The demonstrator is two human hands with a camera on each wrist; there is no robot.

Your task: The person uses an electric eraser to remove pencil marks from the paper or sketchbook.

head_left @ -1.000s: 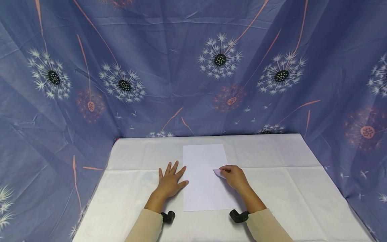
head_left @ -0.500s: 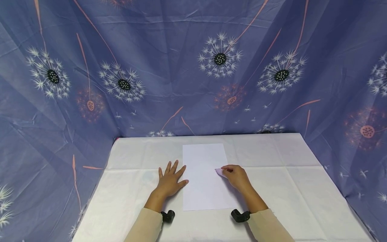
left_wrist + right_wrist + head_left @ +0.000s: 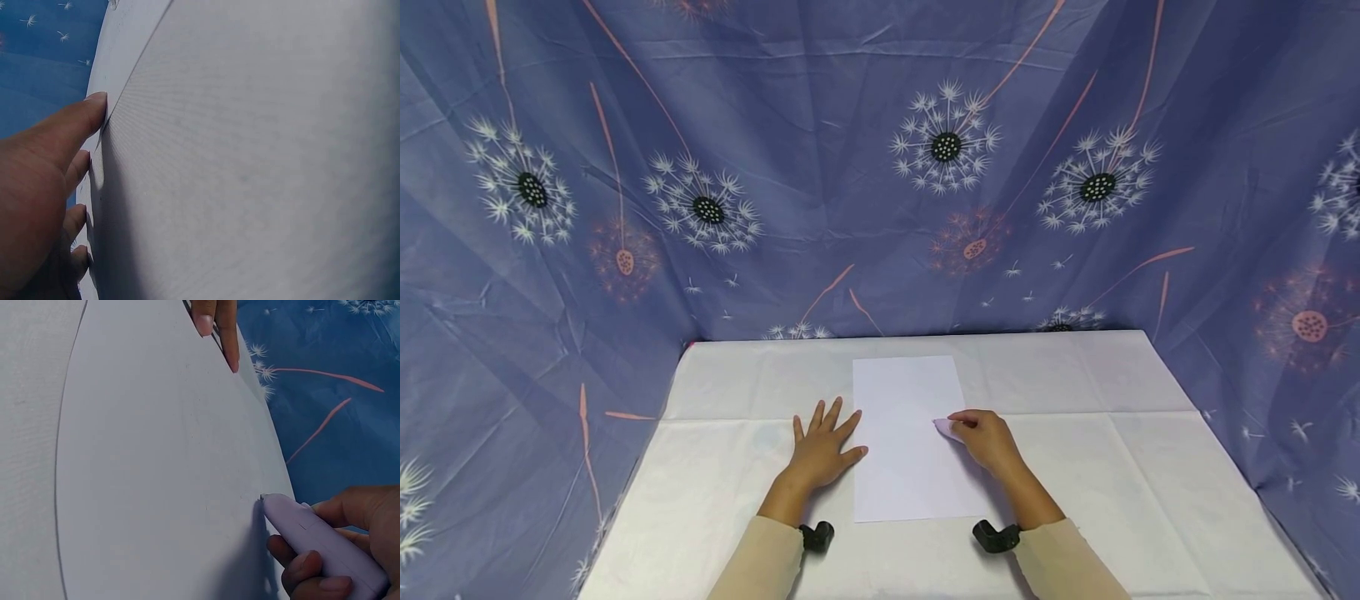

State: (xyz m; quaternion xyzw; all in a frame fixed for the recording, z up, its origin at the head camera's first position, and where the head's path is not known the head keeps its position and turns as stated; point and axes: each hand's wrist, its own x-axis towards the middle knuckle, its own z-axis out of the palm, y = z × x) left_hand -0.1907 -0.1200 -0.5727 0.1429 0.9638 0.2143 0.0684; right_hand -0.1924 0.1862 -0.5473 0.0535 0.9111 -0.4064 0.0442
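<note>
A white sheet of paper (image 3: 906, 483) lies flat on the table, its long sides running away from me. My left hand (image 3: 820, 454) is spread out at the sheet's left side, with the tips of thumb and forefinger on its edge. In the left wrist view the fingers (image 3: 69, 134) reach over that edge. My right hand (image 3: 988, 442) grips a lilac box cutter (image 3: 322, 540) over the right part of the sheet. Its small metal tip points left and is right at the paper in the right wrist view. The fingers curl round its body.
A white cloth (image 3: 1120, 500) with fold creases covers the table. Behind and at both sides hangs a blue curtain (image 3: 820, 167) with a dandelion print. Black cameras sit on both wrists, near the sheet's front corners.
My right hand has shifted slightly to the right with the box cutter, then stayed nearly still over the last half second. My left hand and the paper look unmoved.
</note>
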